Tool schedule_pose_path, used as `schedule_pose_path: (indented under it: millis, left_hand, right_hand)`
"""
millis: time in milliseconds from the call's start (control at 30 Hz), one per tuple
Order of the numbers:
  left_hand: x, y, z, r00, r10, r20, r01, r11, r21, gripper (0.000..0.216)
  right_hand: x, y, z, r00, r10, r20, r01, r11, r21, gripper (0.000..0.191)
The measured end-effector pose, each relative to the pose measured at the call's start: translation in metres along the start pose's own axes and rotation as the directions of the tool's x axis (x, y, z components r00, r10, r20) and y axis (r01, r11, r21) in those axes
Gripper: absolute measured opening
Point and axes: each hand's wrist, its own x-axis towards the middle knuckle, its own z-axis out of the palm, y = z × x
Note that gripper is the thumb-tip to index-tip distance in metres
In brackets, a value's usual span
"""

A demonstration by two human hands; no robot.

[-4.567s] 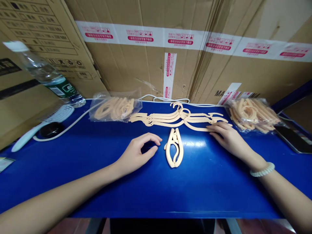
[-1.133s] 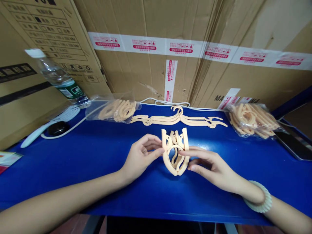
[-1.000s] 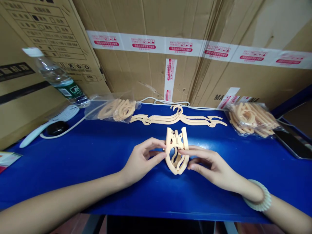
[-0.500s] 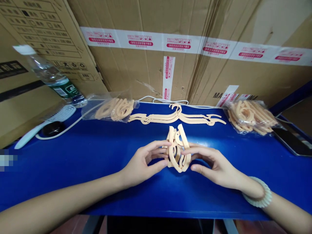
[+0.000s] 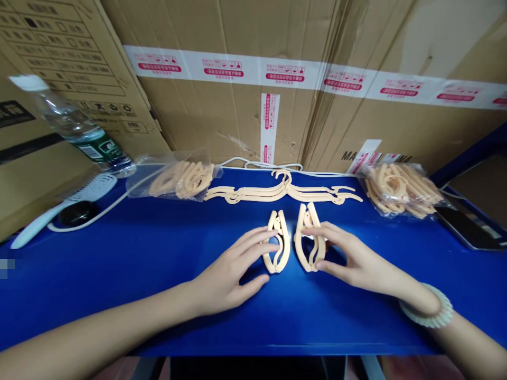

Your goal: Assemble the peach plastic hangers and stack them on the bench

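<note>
Two folded peach-coloured plastic clothes hangers are side by side in front of me, with a gap between them. The fingers of my left hand (image 5: 232, 272) lie stretched across the left folded hanger (image 5: 286, 245), its thumb apart from them and off the hanger. My right hand (image 5: 352, 253) grips the right folded hanger (image 5: 299, 245) at its right side, between thumb and fingers. Behind them, unfolded hangers (image 5: 261, 196) of the same colour lie together on the blue table (image 5: 222, 338), hooks toward the back.
Bagged folded hangers (image 5: 194, 179) lie at the back left, and another bag of hangers (image 5: 400, 187) at the back right beside a phone (image 5: 471, 229). A hairbrush (image 5: 43, 224), a black round object (image 5: 79, 212) and a water bottle (image 5: 95, 145) are on the left. Cardboard boxes (image 5: 222, 116) stand behind.
The folded hangers, bunched together between my hands before, are now two separate ones. The right one has moved right with my right hand; my left hand's fingers have straightened over the left one.
</note>
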Motion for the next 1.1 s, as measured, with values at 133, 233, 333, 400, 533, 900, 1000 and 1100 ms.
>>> schedule_pose_path:
  millis: [133,233,333,400,533,900,1000,1100]
  left_hand:
    - [-0.004,0.000,0.002,0.992,0.068,0.109,-0.081,0.990,0.115,0.046]
    - [-0.005,0.002,0.002,0.984,0.104,0.148,-0.128,0.978,0.165,0.043]
    - [-0.005,0.003,0.001,0.980,0.118,0.161,-0.149,0.969,0.199,0.043]
    - [-0.004,0.004,0.000,0.978,0.118,0.175,-0.154,0.965,0.214,0.043]
    - [-0.002,0.002,-0.003,0.978,0.115,0.176,-0.151,0.966,0.209,0.044]
    - [0.003,-0.007,-0.010,0.980,0.121,0.159,-0.143,0.980,0.141,0.053]
    - [0.004,-0.009,-0.011,0.978,0.122,0.167,-0.147,0.979,0.142,0.054]
    - [0.004,-0.010,-0.012,0.976,0.122,0.182,-0.151,0.976,0.155,0.056]
  right_hand:
    - [0.001,0.002,0.001,0.996,-0.041,0.073,0.058,0.967,-0.249,0.057]
    - [0.003,0.004,0.002,0.994,-0.069,0.088,0.096,0.929,-0.357,0.058]
    - [0.005,0.005,0.003,0.993,-0.087,0.083,0.113,0.914,-0.390,0.058]
    - [0.007,0.006,0.003,0.992,-0.095,0.080,0.119,0.910,-0.397,0.056]
    - [0.009,0.006,0.006,0.990,-0.124,0.065,0.139,0.900,-0.413,0.053]
    - [0.015,0.012,0.012,0.984,-0.175,0.019,0.165,0.877,-0.451,0.052]
    - [0.016,0.013,0.011,0.982,-0.187,0.020,0.175,0.870,-0.461,0.052]
    - [0.017,0.014,0.011,0.979,-0.200,0.025,0.189,0.863,-0.469,0.052]
